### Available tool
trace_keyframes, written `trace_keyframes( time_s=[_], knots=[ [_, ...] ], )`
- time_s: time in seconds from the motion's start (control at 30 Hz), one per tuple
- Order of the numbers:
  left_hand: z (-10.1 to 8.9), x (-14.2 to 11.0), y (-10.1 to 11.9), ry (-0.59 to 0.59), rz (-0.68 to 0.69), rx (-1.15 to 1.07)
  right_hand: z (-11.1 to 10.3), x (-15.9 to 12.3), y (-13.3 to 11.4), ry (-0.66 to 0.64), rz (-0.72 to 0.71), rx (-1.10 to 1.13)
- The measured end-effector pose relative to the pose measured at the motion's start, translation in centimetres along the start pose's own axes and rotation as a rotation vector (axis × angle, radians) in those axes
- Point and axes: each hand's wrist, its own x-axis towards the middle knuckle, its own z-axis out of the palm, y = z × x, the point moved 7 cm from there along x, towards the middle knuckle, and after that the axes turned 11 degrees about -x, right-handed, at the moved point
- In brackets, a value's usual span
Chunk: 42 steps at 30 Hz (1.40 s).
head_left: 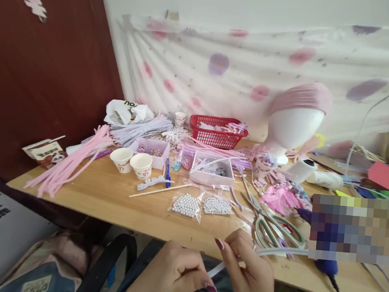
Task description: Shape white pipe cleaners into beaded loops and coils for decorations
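My left hand and right hand pinch a white strip at the table's near side, perhaps to steady it; scissors lie farther right, handles toward me for easy reach.

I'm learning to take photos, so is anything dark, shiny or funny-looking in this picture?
In the head view, blocky squares hide a patch right of the scissors; the door is dark, the wall bright; clear plastic around the pearls glints; the white strip shows little detail.
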Motion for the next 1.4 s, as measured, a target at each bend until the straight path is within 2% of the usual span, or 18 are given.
trace_keyframes(
  time_s=[0.13,0.23,0.3,0.37,0.43,0.5,0.57,0.6,0.63,0.7,0.8,0.87,0.97,1.1,1.17,1.27,1.4],
  knots=[
    [-0.9,-0.5,-1.3,0.015,-0.068,-0.146,-0.4,-0.3,0.1,0.025,0.014,0.046],
    [-2.9,-0.4,-1.7,0.129,-0.069,-0.139,-1.3,-0.2,1.3,0.095,0.096,0.026],
    [-5.0,-0.4,-1.6,0.251,-0.041,-0.086,-1.8,-0.2,2.4,0.112,0.143,-0.015],
    [-7.6,-0.6,-1.3,0.399,-0.005,0.042,-1.9,-0.4,3.9,0.077,0.208,-0.059],
    [-10.2,-1.2,-0.6,0.566,0.066,0.275,-1.4,-1.0,5.5,-0.001,0.312,-0.047],
    [-12.6,-2.4,0.2,0.781,0.156,0.527,-0.5,-1.7,6.8,-0.109,0.429,-0.001],
    [-14.1,-3.6,0.8,0.959,0.211,0.757,0.2,-2.4,7.3,-0.204,0.509,-0.004],
    [-14.5,-3.9,1.0,1.004,0.224,0.857,0.4,-2.5,7.4,-0.237,0.524,-0.030],
    [-14.8,-3.9,1.1,1.014,0.233,0.946,0.5,-2.5,7.3,-0.260,0.525,-0.062],
    [-14.9,-3.2,1.2,0.960,0.249,1.068,0.5,-2.3,7.0,-0.304,0.477,-0.114],
    [-14.7,-1.4,1.3,0.846,0.271,1.131,0.1,-1.7,6.7,-0.361,0.344,-0.157],
    [-14.5,-0.5,1.3,0.823,0.276,1.151,-0.9,-1.7,7.0,-0.346,0.308,-0.171],
    [-14.6,0.0,0.9,0.837,0.253,1.169,-3.0,-2.0,7.9,-0.276,0.386,-0.236],
    [-15.2,-0.1,0.0,0.840,0.200,1.186,-6.1,-2.2,8.5,-0.173,0.519,-0.491],
    [-15.7,-0.4,-0.3,0.844,0.207,1.198,-6.9,-2.3,8.8,-0.150,0.581,-0.613],
    [-16.6,-0.6,-1.0,0.804,0.243,1.201,-7.1,-2.8,9.4,-0.187,0.656,-0.775],
    [-17.0,-0.9,-1.2,0.773,0.287,1.244,-6.1,-3.4,10.3,-0.319,0.704,-0.916]
  ],
)
